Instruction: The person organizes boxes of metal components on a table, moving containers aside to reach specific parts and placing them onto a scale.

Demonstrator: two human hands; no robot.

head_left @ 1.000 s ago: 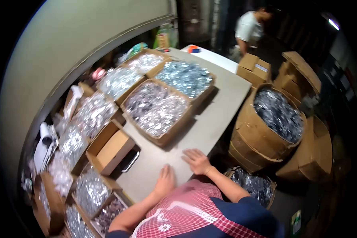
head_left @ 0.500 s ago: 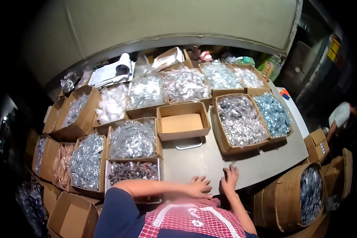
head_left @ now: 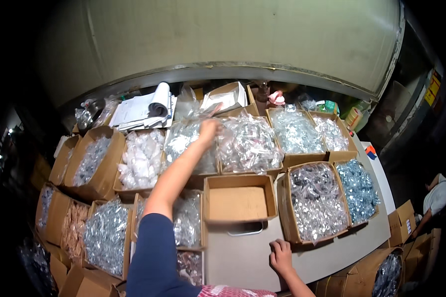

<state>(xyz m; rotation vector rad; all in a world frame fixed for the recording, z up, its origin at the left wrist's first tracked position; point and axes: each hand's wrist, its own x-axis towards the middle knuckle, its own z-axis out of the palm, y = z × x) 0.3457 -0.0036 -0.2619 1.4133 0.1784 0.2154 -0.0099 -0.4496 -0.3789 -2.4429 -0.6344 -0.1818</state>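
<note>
My left arm stretches forward over the boxes. My left hand [head_left: 209,129] is at the back row, between a carton of clear plastic packets [head_left: 186,143] and a carton of bagged reddish and silvery small parts [head_left: 250,143]. Its fingers are blurred, so whether they grip anything cannot be made out. My right hand [head_left: 281,255] rests on the grey tabletop [head_left: 243,257], fingers loosely bent and holding nothing. Close beside it stands a carton of packets with dark and silvery parts [head_left: 317,203]. An empty cardboard box [head_left: 240,199] sits in front of me, near a metal handle [head_left: 246,228].
Cartons of bagged parts [head_left: 106,235] line the left side. A carton of bluish packets [head_left: 358,190] stands at the right. Papers with a rolled pad [head_left: 159,101] lie at the back left. A tape roll [head_left: 353,119] stands back right. Another person [head_left: 436,195] is at far right.
My left hand has gone from near my body forward to the back-row cartons. My right hand stays on the tabletop, its fingers now more bent. The view has tilted upward.
</note>
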